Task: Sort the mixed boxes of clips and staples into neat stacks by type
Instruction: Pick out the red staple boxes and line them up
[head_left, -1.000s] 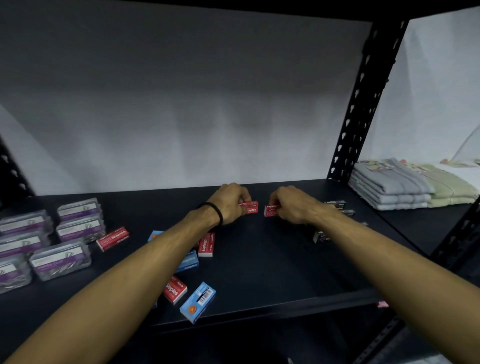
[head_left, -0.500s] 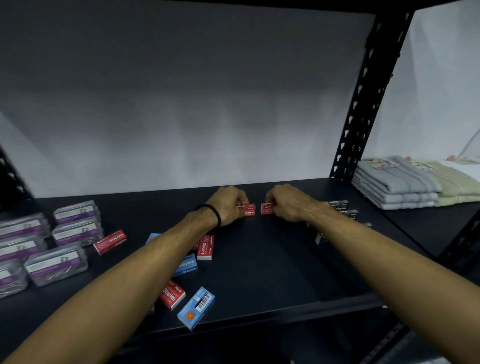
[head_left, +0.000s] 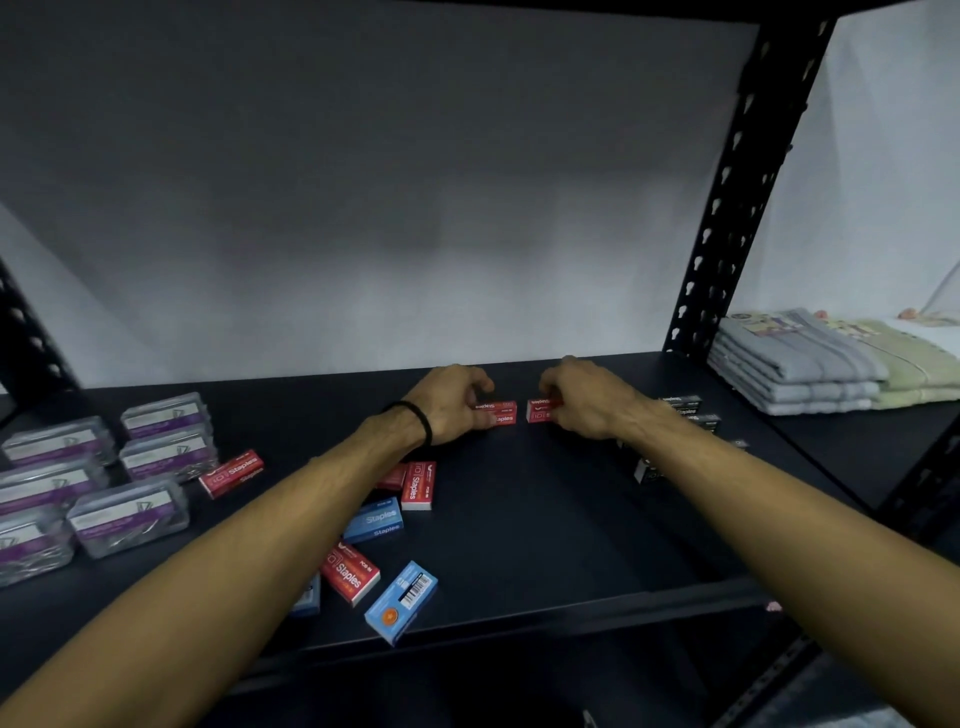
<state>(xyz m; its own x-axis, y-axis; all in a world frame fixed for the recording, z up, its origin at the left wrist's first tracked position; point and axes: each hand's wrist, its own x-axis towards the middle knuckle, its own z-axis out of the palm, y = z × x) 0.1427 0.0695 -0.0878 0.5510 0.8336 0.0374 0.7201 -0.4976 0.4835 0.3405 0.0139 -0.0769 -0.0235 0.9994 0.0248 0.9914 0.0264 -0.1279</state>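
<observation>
Both hands are way back on the black shelf (head_left: 545, 519): the left hand (head_left: 451, 402) pinches one red staple box (head_left: 500, 411), the right hand (head_left: 582, 397) pinches another red box (head_left: 540, 409) just beside it, a small gap between them.
</observation>
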